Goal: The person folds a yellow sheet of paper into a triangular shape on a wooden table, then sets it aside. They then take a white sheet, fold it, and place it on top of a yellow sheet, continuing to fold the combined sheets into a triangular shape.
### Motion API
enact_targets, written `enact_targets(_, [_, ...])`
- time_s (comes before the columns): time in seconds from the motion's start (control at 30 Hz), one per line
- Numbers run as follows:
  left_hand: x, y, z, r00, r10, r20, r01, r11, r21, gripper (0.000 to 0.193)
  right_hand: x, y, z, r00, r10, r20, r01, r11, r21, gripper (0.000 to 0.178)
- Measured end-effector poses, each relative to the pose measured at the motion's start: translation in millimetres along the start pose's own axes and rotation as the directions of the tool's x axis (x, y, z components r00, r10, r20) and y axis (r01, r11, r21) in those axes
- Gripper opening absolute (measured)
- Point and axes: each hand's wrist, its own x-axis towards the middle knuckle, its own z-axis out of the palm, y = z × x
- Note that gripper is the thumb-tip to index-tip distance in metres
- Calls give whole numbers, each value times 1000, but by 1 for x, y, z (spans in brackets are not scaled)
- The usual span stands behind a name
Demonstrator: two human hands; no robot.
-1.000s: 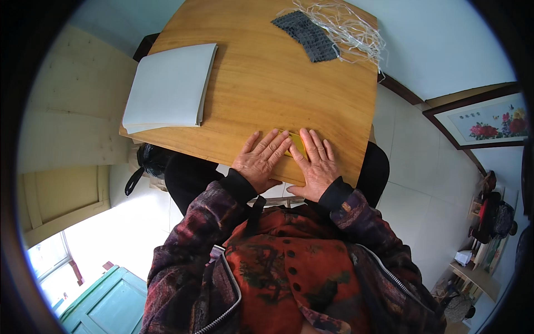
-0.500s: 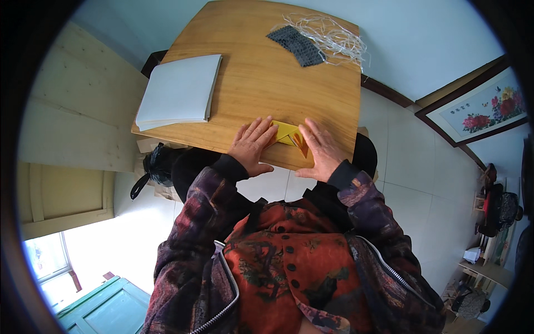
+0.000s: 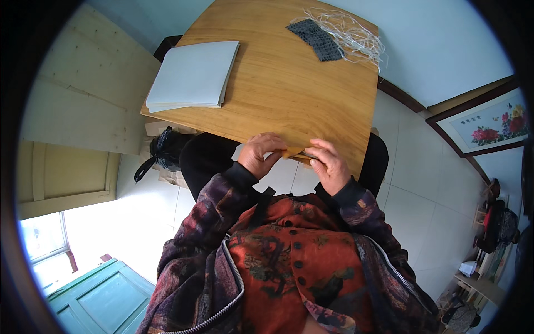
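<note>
A small folded yellow-orange paper (image 3: 292, 151) is held between my two hands at the table's near edge. My left hand (image 3: 260, 153) is closed, its thumb and fingers pinching the left end of the paper. On the other end, the fingers and thumb of my right hand (image 3: 329, 164) are closed as well. The paper looks tilted, so mostly a narrow side of it shows, with a dark gap along the fold. My fingers cover both of its ends.
The wooden table (image 3: 278, 83) carries a stack of white sheets (image 3: 192, 75) at left. A dark grey textured strip (image 3: 317, 40) lies at the far right beside a tangle of white strings (image 3: 356, 38). A black plastic bag (image 3: 167, 149) stands below the table's left side.
Both hands lay flat over the yellow paper on the table. Now they have come nearer to me, pinching it by its ends and tilting it. The whole view has shifted slightly.
</note>
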Motion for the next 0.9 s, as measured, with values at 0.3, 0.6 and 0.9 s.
enact_targets(0.3, [3, 1, 4, 827, -509, 237, 541, 611, -578, 12, 14, 1, -10, 934, 356, 7, -319, 827, 463, 20])
enact_targets(0.6, [31, 8, 14, 787, -615, -48, 615, 788, -23, 33, 35, 19, 6, 949, 220, -227, -218, 975, 35, 34])
enact_targets(0.9, [15, 10, 21, 995, -88, 40, 53, 842, 536, 65, 13, -13, 24, 996, -21, 91, 61, 880, -470, 88])
